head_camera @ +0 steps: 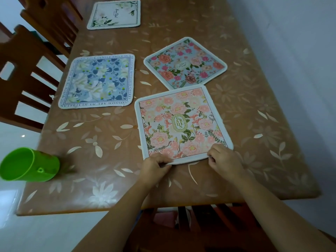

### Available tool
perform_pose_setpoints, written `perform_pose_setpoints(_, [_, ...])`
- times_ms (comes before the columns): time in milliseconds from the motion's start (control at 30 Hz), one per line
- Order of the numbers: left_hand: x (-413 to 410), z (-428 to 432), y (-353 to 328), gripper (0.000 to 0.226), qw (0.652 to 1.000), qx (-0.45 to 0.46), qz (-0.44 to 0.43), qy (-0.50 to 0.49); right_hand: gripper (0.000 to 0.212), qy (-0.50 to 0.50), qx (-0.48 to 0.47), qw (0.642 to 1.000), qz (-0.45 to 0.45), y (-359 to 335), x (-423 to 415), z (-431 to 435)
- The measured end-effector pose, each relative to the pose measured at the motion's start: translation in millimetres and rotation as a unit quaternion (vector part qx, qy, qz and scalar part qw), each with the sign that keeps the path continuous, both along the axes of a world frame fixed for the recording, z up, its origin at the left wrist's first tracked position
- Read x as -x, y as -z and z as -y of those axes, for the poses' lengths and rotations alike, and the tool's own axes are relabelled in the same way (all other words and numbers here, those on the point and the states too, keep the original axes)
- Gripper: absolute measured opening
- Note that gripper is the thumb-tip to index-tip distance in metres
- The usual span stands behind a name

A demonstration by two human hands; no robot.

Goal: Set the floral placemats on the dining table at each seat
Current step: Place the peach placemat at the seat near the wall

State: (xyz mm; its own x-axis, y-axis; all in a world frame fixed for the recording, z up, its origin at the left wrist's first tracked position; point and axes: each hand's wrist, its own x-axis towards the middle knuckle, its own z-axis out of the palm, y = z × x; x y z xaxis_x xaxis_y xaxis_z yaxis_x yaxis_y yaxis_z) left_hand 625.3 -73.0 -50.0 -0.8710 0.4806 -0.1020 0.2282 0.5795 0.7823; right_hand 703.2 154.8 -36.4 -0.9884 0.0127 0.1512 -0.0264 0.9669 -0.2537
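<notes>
A pink floral placemat (180,122) marked "Garden" lies flat near the table's front edge. My left hand (154,167) pinches its near edge at the left, and my right hand (222,159) pinches the near right corner. Beyond it a blue-and-pink rose placemat (185,63) lies turned at an angle. A blue and white floral placemat (99,80) lies by the left edge. At the far left corner sits a white placemat with green leaves (113,14).
The table (254,106) has a brown leaf-patterned cover and runs along a white wall on the right. A green plastic cup (29,164) lies on its side at the front left edge. Wooden chairs (23,79) stand along the left, another chair back (200,217) below me.
</notes>
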Motion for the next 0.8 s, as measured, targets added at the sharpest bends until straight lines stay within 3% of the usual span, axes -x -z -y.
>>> perform_pose_setpoints(300, [-30, 19, 4, 0.014, 0.994, 0.041, -0.045, 0.089, 0.027, -0.072, 0.011, 0.996, 0.054, 0, -42, 5])
perform_pose_setpoints(567, [-41, 23, 4, 0.02, 0.974, 0.071, -0.132, 0.169, 0.025, -0.07, 0.021, 0.994, 0.078, 2, -59, 6])
perform_pose_setpoints(800, [-39, 29, 7, 0.025, 0.98, 0.095, -0.107, 0.137, 0.008, -0.027, 0.02, 0.992, 0.125, 5, -65, -8])
